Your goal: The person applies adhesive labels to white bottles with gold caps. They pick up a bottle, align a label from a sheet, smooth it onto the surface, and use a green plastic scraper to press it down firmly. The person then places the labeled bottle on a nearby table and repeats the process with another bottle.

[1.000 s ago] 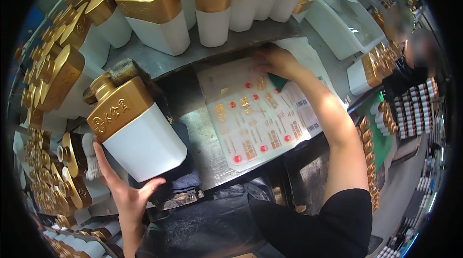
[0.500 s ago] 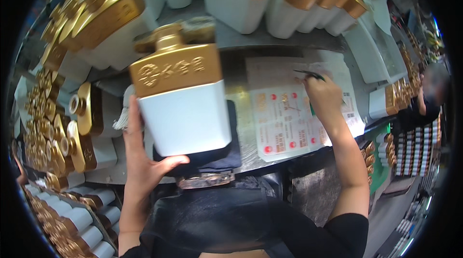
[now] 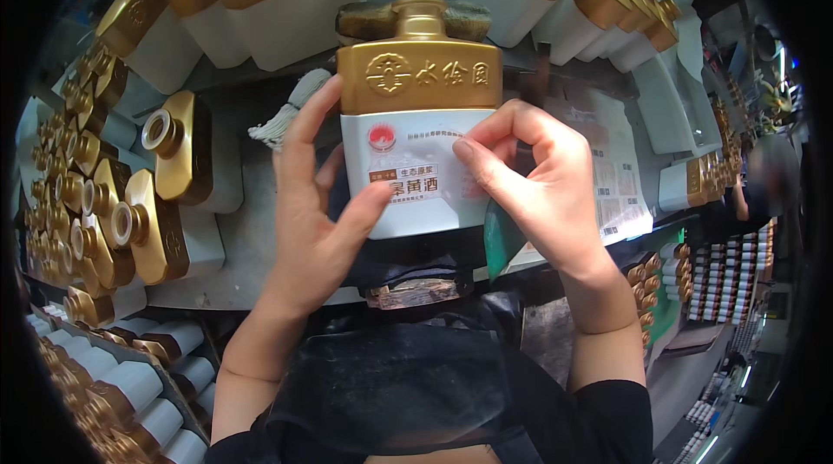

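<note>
A flask-shaped bottle (image 3: 408,221) with white body and gold shoulder faces me, its neck lying against a worn brown block (image 3: 467,23). On its white front is a clear printed label (image 3: 423,171) with a red emblem. My left hand (image 3: 317,230) holds the bottle's left side, fingers along the edge, thumb over the label's lower left. Thumb and forefinger of my right hand (image 3: 538,178) pinch together at the label's right side; the fingertips hide the exact grip. A flat green piece (image 3: 499,243) juts below that hand; its held end is hidden.
Gold-and-white bottles (image 3: 165,230) crowd the left and the back of the bench. A white string bundle (image 3: 295,108) lies left of the bottle. Printed sheets (image 3: 616,178) rest on the right. Under the bottle is a dark cloth (image 3: 416,260). Another person (image 3: 764,178) is far right.
My right hand has come left from the printed sheets to the bottle, and a printed label now shows on the previously plain white front. The bottle has shifted right and straightened.
</note>
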The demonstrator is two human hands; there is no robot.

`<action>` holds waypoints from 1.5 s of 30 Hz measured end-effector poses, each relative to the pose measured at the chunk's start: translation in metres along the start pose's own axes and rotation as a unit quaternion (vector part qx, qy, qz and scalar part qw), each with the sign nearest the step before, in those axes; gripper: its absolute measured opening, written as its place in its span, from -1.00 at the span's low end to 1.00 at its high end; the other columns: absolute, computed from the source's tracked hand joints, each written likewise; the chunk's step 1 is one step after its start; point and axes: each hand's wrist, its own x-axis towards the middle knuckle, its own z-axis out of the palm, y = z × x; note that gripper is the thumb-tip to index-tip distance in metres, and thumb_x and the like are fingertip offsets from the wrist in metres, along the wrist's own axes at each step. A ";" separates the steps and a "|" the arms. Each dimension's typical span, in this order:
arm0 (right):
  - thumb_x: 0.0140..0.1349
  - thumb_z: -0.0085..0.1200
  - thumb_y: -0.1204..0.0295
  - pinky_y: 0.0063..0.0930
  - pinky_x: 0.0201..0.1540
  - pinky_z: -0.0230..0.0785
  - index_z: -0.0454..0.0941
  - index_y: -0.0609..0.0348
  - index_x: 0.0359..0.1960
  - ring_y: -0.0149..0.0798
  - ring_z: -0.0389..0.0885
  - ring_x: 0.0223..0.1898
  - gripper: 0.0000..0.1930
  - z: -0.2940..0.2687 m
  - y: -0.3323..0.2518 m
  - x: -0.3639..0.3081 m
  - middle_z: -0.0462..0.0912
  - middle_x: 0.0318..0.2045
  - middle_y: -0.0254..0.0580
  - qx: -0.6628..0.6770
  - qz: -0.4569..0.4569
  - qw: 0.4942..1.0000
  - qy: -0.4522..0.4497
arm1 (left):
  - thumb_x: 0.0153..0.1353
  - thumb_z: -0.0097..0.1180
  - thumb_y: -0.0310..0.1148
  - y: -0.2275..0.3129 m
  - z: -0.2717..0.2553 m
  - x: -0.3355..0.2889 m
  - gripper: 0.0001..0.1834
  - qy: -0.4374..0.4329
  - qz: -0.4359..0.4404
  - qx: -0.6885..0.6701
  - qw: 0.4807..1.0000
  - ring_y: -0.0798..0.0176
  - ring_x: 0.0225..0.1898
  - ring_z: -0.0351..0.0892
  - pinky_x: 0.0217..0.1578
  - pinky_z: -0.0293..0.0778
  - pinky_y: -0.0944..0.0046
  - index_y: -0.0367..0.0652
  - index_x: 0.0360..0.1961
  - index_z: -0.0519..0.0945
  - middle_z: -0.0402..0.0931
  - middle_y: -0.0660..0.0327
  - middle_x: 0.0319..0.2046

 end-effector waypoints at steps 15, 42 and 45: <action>-0.02 0.43 0.23 -0.51 -0.34 0.37 0.19 0.23 0.36 -0.40 0.38 -0.47 -0.08 0.000 0.025 -0.005 0.32 -0.52 -0.32 -0.055 0.002 0.998 0.002 | 0.15 0.26 -0.48 0.000 0.008 0.006 -0.09 0.003 -0.024 0.026 0.999 0.02 0.36 0.14 0.19 0.45 0.01 -0.03 0.45 0.02 0.05 0.06 0.25; -0.07 0.45 0.39 -0.77 -0.35 0.18 0.19 0.19 0.39 -0.62 0.27 -0.41 -0.06 -0.002 0.035 -0.005 0.25 -0.43 -0.50 0.052 0.018 0.998 -0.014 | 0.12 0.23 -0.58 0.010 0.007 -0.001 -0.03 0.007 -0.109 -0.116 0.987 0.08 0.34 0.21 0.27 0.32 0.10 -0.11 0.48 -0.05 -0.01 0.09 0.42; -0.08 0.45 0.38 -0.77 -0.35 0.18 0.19 0.18 0.39 -0.61 0.27 -0.40 -0.05 0.000 0.040 -0.006 0.25 -0.43 -0.50 0.084 0.027 0.996 -0.012 | 0.12 0.23 -0.57 0.007 0.001 -0.005 -0.03 -0.019 -0.091 -0.102 0.990 0.08 0.35 0.21 0.27 0.32 0.10 -0.11 0.48 -0.06 -0.01 0.09 0.42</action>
